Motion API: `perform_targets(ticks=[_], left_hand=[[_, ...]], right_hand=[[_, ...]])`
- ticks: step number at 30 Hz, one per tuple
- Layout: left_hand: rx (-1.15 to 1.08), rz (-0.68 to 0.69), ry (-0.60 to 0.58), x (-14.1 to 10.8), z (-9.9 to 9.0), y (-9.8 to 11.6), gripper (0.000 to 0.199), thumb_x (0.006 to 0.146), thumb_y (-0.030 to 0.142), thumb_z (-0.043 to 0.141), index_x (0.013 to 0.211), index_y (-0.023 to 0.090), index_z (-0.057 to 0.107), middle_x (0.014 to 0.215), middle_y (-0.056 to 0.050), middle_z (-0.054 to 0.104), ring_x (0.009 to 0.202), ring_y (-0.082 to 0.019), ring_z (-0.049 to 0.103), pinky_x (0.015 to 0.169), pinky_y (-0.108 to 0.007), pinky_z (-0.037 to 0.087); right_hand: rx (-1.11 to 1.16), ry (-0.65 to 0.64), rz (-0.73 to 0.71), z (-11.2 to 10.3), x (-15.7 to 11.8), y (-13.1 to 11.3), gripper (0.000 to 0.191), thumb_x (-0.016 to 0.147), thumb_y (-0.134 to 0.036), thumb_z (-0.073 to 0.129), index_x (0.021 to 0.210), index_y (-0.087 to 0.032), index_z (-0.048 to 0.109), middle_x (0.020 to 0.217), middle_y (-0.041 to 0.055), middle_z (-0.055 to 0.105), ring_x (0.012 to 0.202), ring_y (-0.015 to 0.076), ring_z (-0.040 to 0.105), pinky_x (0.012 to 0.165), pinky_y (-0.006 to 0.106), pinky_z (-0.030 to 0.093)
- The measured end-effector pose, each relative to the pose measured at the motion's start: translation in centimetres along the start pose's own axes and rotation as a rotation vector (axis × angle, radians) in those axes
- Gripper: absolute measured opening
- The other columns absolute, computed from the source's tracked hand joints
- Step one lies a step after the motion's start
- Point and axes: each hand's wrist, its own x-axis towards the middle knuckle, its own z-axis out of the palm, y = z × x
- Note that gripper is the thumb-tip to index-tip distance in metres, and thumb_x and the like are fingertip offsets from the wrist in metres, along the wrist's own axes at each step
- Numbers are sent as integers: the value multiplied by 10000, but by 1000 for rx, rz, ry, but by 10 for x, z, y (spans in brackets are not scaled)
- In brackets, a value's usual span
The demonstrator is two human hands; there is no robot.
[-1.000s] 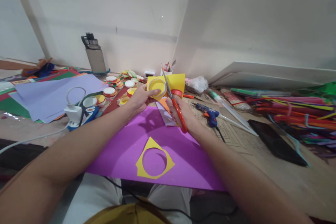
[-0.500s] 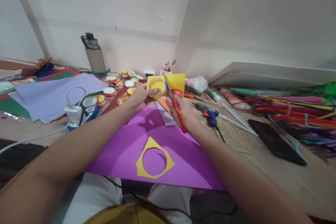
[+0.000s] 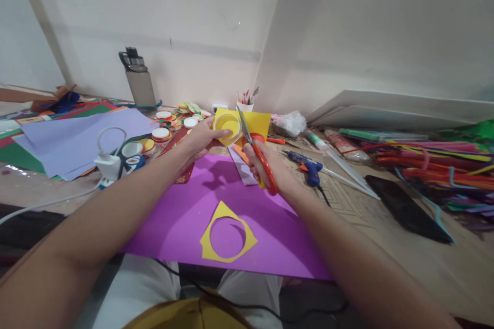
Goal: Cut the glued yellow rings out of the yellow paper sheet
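Observation:
Yellow paper (image 3: 259, 122) is held up over the back of a purple sheet (image 3: 170, 226). My left hand (image 3: 204, 139) pinches its left side, with the thumb on a clear round lid (image 3: 227, 129) pressed against the paper. My right hand (image 3: 268, 164) grips red-handled scissors (image 3: 267, 168), whose blades point up and left across the paper beside the lid's right edge. A yellow paper offcut (image 3: 249, 239) with a round hole lies on the purple sheet. Folded white paper (image 3: 245, 170) rests below the hands.
A glue gun (image 3: 311, 170), glue sticks and a black phone (image 3: 405, 205) lie to the right, near colourful pipe cleaners (image 3: 443, 164). At the left are lilac paper (image 3: 81, 136), a white plug (image 3: 108, 167) and a bottle (image 3: 139, 82). Round lids (image 3: 160, 134) stand behind.
The yellow paper and lid have shifted slightly left and tilted a little. My left hand moved with them. The scissors' handles have turned slightly in my right hand.

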Motion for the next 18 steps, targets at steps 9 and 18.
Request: perform_targets(ticks=[9,18], left_hand=[[24,-18,22,2,-1,3,510,551,156,836,1037,156,679,981,-80,739,816,-185,691,670,-258,541],[82,53,93,2,-2,2,426,567,184,826,967,152,682,928,-63,725,749,-166,668,658,-261,533]], right_hand=[[70,-135,89,-5,-9,-19,429,900,-655,479,846,-233,423,675,-25,490,487,110,480,439,254,443],[233,-188,230,-11,-6,-23,461,902,-679,443,858,-221,473,628,-24,493,471,117,494,438,258,477]])
